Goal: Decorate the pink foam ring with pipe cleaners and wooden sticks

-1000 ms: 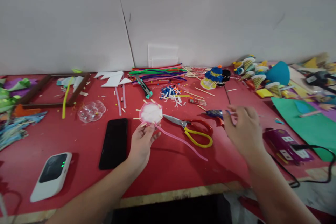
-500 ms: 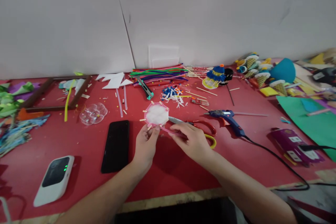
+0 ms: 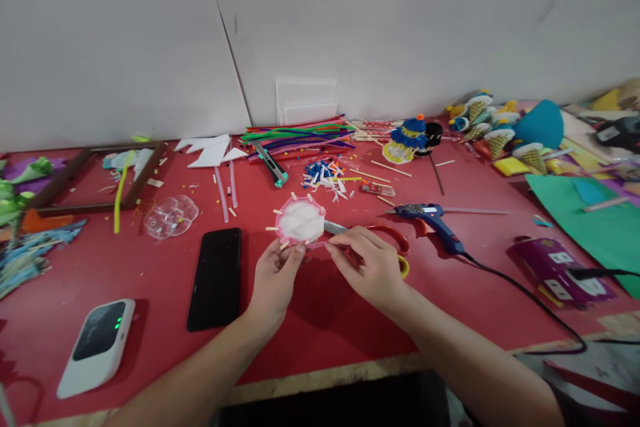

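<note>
My left hand [image 3: 274,278] pinches the lower edge of a small white disc [image 3: 301,220] with a pink rim and short sticks poking out around it. My right hand [image 3: 367,263] is closed in a pinch on the pink straw [image 3: 320,244] that runs from the disc's rim toward it. Red and yellow scissors [image 3: 387,240] lie on the red table [image 3: 150,280] right behind my right hand, partly hidden by it. A blue glue gun [image 3: 433,221] lies further right, with its black cord trailing toward the table's front edge.
A black phone [image 3: 216,277] lies left of my left hand; a white device [image 3: 97,347] with green lights sits front left. Coloured straws [image 3: 295,136], cut bits [image 3: 325,177], a clear plastic flower tray [image 3: 171,215], a power strip [image 3: 563,271] and green paper [image 3: 595,227] crowd the back and right.
My right hand left the glue gun on the table, came left to the disc and took hold of the pink straw. The left hand kept holding the disc.
</note>
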A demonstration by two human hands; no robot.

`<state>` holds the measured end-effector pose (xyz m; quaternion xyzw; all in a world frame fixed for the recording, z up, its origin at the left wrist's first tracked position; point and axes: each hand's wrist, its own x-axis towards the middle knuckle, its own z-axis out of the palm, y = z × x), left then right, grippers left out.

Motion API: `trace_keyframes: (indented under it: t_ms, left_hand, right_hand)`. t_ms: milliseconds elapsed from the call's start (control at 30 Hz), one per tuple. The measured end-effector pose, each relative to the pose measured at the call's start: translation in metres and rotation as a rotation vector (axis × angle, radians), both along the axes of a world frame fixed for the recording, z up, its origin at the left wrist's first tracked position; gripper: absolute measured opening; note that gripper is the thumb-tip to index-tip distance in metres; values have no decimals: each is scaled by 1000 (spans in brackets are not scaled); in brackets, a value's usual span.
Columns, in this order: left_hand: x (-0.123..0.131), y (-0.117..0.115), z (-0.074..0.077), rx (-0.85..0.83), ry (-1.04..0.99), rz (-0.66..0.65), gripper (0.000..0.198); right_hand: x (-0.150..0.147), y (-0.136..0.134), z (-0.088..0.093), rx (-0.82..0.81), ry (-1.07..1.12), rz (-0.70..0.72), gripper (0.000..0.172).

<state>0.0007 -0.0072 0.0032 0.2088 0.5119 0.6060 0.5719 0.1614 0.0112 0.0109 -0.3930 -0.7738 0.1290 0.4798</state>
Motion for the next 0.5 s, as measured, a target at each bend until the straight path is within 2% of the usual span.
trace_keyframes:
  t_ms: [300, 500]
  left_hand:
    - [0, -2, -1, -18, 27, -29, 38]
    - [1, -3, 1, -16, 18, -37, 38]
  right_hand:
    - [-2, 0, -1, 43, 6, -45, 8]
    - [-2, -1, 1, 59, -20, -79, 14]
